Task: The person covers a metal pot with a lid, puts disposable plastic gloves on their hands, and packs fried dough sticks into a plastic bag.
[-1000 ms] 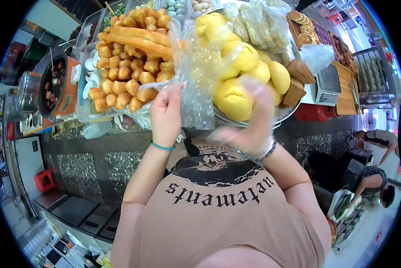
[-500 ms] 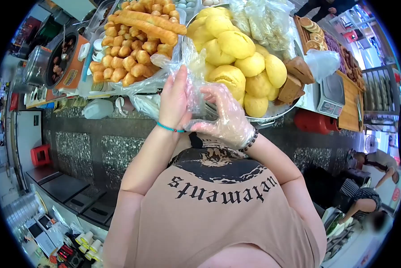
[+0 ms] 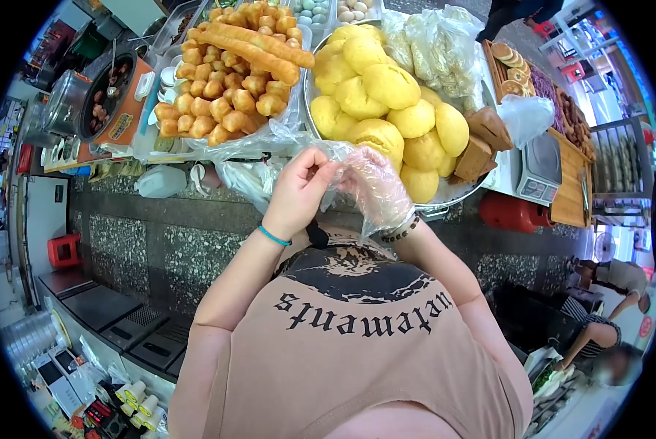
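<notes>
My left hand [image 3: 304, 184], bare with a teal bracelet, is closed in a pinch on thin clear plastic [image 3: 333, 152]. I cannot tell whether that plastic is a bag or part of a glove. My right hand [image 3: 378, 189] wears a clear disposable glove and a dark bead bracelet. Its fingers are bent in against the left fingertips and closed on the same plastic. Just beyond the hands, yellow buns [image 3: 391, 85] are heaped in a round metal tray [image 3: 456, 194]. Golden fried dough pieces [image 3: 222, 110] are piled to the left, with long dough sticks [image 3: 251, 45] on top.
Brown cake blocks [image 3: 474, 155] lie at the tray's right edge, near bagged food [image 3: 434, 47]. A scale [image 3: 539, 172] stands further right, above a red gas cylinder [image 3: 514, 212]. An orange pot [image 3: 127, 110] is at far left. Another person [image 3: 617, 282] bends at lower right.
My hands have come together. The left fingers went from stretched out to pinching, and the right hand turned and closed inward. The view has shifted slightly.
</notes>
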`<state>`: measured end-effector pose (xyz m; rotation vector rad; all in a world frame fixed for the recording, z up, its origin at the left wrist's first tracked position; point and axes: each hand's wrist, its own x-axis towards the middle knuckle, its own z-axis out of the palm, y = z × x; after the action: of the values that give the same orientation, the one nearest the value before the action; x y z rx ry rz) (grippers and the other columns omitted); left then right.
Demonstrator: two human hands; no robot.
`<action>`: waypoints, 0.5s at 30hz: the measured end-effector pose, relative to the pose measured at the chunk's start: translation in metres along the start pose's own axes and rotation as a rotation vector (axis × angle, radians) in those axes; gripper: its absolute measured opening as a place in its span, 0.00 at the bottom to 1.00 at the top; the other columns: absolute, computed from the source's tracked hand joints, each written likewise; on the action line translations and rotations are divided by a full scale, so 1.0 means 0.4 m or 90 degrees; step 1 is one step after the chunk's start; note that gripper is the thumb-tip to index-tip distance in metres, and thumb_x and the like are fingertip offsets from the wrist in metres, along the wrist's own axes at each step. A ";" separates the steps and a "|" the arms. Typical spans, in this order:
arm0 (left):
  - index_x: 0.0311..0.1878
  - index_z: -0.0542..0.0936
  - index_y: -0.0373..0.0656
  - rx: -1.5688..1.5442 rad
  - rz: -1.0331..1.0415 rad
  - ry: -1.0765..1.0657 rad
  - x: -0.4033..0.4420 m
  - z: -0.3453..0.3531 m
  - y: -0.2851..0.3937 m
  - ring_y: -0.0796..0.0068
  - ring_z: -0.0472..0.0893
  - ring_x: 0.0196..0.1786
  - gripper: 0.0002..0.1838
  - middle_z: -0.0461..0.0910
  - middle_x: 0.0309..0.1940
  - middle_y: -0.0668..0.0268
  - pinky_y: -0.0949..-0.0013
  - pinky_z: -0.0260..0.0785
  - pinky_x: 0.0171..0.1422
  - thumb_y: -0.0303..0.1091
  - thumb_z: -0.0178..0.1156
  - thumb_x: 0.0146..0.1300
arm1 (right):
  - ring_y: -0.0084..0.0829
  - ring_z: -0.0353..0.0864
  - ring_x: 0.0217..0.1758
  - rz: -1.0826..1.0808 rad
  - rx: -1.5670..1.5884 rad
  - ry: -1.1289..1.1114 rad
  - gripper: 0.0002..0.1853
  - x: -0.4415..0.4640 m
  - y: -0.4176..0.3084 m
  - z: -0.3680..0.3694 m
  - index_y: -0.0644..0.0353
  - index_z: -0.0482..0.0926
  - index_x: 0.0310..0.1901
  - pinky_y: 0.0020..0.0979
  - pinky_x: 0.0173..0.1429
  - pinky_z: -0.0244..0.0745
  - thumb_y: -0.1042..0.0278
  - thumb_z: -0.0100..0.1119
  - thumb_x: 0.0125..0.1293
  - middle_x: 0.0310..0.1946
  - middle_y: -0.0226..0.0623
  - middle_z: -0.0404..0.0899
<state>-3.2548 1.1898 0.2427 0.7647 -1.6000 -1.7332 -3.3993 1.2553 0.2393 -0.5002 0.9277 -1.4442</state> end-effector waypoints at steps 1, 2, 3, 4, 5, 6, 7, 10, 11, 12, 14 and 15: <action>0.33 0.70 0.41 0.042 -0.019 0.012 -0.003 -0.006 0.003 0.88 0.69 0.32 0.08 0.70 0.26 0.76 0.81 0.64 0.40 0.31 0.54 0.68 | 0.20 0.76 0.36 0.014 0.083 0.030 0.08 -0.002 0.008 0.008 0.57 0.74 0.38 0.23 0.41 0.72 0.62 0.52 0.70 0.32 0.29 0.77; 0.34 0.70 0.42 0.084 -0.038 0.024 -0.006 -0.010 0.004 0.88 0.67 0.33 0.07 0.69 0.28 0.76 0.81 0.63 0.41 0.31 0.54 0.69 | 0.20 0.76 0.36 0.028 0.167 0.060 0.08 -0.002 0.010 0.016 0.57 0.74 0.38 0.24 0.41 0.72 0.62 0.52 0.70 0.33 0.30 0.77; 0.34 0.70 0.42 0.083 -0.037 0.025 -0.005 -0.014 0.002 0.88 0.67 0.33 0.07 0.69 0.28 0.76 0.81 0.63 0.41 0.31 0.54 0.69 | 0.20 0.76 0.36 0.028 0.166 0.059 0.08 0.005 0.009 0.012 0.57 0.74 0.38 0.24 0.41 0.72 0.62 0.52 0.70 0.33 0.30 0.77; 0.34 0.70 0.41 0.056 -0.044 0.052 -0.004 -0.019 -0.004 0.88 0.67 0.33 0.07 0.69 0.28 0.76 0.81 0.63 0.42 0.31 0.54 0.69 | 0.21 0.76 0.36 0.038 0.213 0.036 0.08 0.016 0.011 0.003 0.57 0.73 0.38 0.24 0.41 0.73 0.62 0.52 0.70 0.33 0.29 0.77; 0.35 0.70 0.41 0.029 -0.053 0.078 -0.005 -0.022 -0.006 0.88 0.67 0.34 0.07 0.69 0.28 0.76 0.80 0.63 0.42 0.31 0.54 0.69 | 0.21 0.75 0.36 0.048 0.260 0.014 0.07 0.021 0.017 -0.006 0.57 0.73 0.39 0.25 0.42 0.73 0.62 0.52 0.70 0.34 0.29 0.76; 0.35 0.70 0.41 0.029 -0.053 0.079 -0.007 -0.015 -0.006 0.88 0.67 0.34 0.07 0.69 0.28 0.76 0.80 0.63 0.42 0.31 0.54 0.69 | 0.21 0.75 0.36 0.048 0.261 0.014 0.07 0.021 0.025 -0.014 0.57 0.73 0.39 0.25 0.42 0.73 0.62 0.52 0.70 0.34 0.29 0.76; 0.34 0.70 0.40 0.072 -0.003 0.091 -0.006 -0.001 -0.002 0.85 0.68 0.31 0.07 0.69 0.26 0.74 0.79 0.64 0.39 0.31 0.54 0.68 | 0.22 0.75 0.36 0.035 0.147 0.010 0.07 0.020 0.032 -0.022 0.57 0.73 0.39 0.25 0.42 0.73 0.63 0.52 0.70 0.33 0.29 0.76; 0.34 0.72 0.38 0.113 0.021 0.049 -0.007 -0.001 -0.010 0.82 0.69 0.28 0.07 0.69 0.22 0.71 0.77 0.66 0.36 0.31 0.55 0.67 | 0.22 0.74 0.36 0.035 0.089 -0.014 0.07 0.021 0.045 -0.015 0.56 0.73 0.39 0.25 0.41 0.72 0.63 0.53 0.69 0.32 0.28 0.75; 0.33 0.71 0.39 0.118 -0.005 0.013 -0.004 -0.005 0.021 0.85 0.69 0.31 0.07 0.71 0.25 0.73 0.79 0.66 0.38 0.30 0.54 0.68 | 0.22 0.74 0.35 0.044 0.144 -0.035 0.06 0.024 0.047 -0.010 0.56 0.74 0.38 0.25 0.41 0.72 0.63 0.54 0.69 0.32 0.27 0.75; 0.32 0.71 0.40 0.123 -0.029 -0.025 0.001 -0.010 0.038 0.88 0.70 0.34 0.08 0.72 0.27 0.75 0.81 0.66 0.40 0.30 0.53 0.69 | 0.22 0.74 0.35 0.044 0.145 -0.034 0.06 0.027 0.049 -0.012 0.56 0.74 0.38 0.25 0.41 0.72 0.63 0.54 0.69 0.32 0.27 0.75; 0.31 0.71 0.39 0.131 -0.017 -0.005 0.002 -0.021 0.005 0.89 0.69 0.31 0.10 0.72 0.26 0.76 0.80 0.66 0.38 0.31 0.53 0.69 | 0.23 0.74 0.33 0.065 0.228 -0.049 0.06 0.031 0.048 -0.018 0.55 0.73 0.37 0.24 0.38 0.70 0.63 0.55 0.68 0.30 0.28 0.74; 0.31 0.71 0.40 0.100 -0.018 0.028 0.001 -0.023 -0.003 0.88 0.70 0.30 0.10 0.72 0.25 0.75 0.80 0.66 0.37 0.32 0.53 0.69 | 0.23 0.74 0.33 0.065 0.228 -0.049 0.06 0.029 0.040 -0.014 0.55 0.73 0.37 0.24 0.38 0.70 0.63 0.55 0.68 0.30 0.28 0.74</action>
<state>-3.2478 1.1839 0.2409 0.8974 -1.7179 -1.6125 -3.3953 1.2470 0.2208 -0.2364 0.6059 -1.4479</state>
